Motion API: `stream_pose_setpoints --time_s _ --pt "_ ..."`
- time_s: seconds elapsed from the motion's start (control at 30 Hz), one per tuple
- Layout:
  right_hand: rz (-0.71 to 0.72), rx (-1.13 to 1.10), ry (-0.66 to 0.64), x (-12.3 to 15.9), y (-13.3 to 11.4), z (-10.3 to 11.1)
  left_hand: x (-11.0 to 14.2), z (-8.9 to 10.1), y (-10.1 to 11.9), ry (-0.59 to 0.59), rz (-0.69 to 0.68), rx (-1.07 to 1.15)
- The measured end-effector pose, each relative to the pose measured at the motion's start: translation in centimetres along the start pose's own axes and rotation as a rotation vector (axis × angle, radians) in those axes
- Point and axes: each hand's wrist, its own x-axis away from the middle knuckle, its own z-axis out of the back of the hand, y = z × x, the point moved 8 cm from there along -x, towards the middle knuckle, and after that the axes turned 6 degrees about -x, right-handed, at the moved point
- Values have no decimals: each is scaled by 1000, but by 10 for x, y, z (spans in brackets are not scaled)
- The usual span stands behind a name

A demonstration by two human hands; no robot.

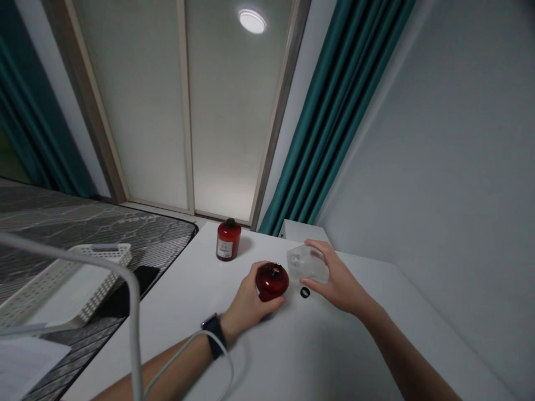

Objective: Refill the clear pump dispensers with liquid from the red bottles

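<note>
My left hand (pixel 251 295) is wrapped around a dark red glass bottle (pixel 272 283) whose small neck opening faces up, with no cap on it. In my right hand (pixel 334 278) is a clear, see-through container (pixel 307 263), gripped between thumb and fingers beside the bottle. Its exact kind cannot be made out. A small black ring (pixel 305 292) lies on the white table just below the container. Farther back on the left stands a second red bottle (pixel 228 240) with a black cap and a white label.
A white perforated basket (pixel 104 253) sits left of the table on a grey patterned surface. A pale tube (pixel 134 312) and a thin cable (pixel 179 348) cross the near left. A white box (pixel 305 229) is behind the table's far edge, near teal curtains (pixel 334 111).
</note>
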Motion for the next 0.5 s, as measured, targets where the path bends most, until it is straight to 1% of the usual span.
stream_pose_setpoints --time_s 0.07,0.13,0.2,0.27,0.33,0.4,0.5 --pt "-140 -163 126 11 27 -8 -2 3 -3 13 20 -1" --pt "-269 -282 220 22 51 -21 -3 5 -7 14 25 -6" --pt "-339 -431 322 33 69 -33 -5 5 -9 -1 18 -12" --pt "-413 -521 399 43 84 -45 -6 4 -12 -31 -2 -16" --pt "-461 -578 446 51 94 -56 -7 2 -15 -58 -25 -27" --pt "-481 -655 454 57 98 -67 -9 1 -18 -79 -44 -46" --pt "-465 -681 512 63 99 -71 -12 2 -23 -105 -52 -63"
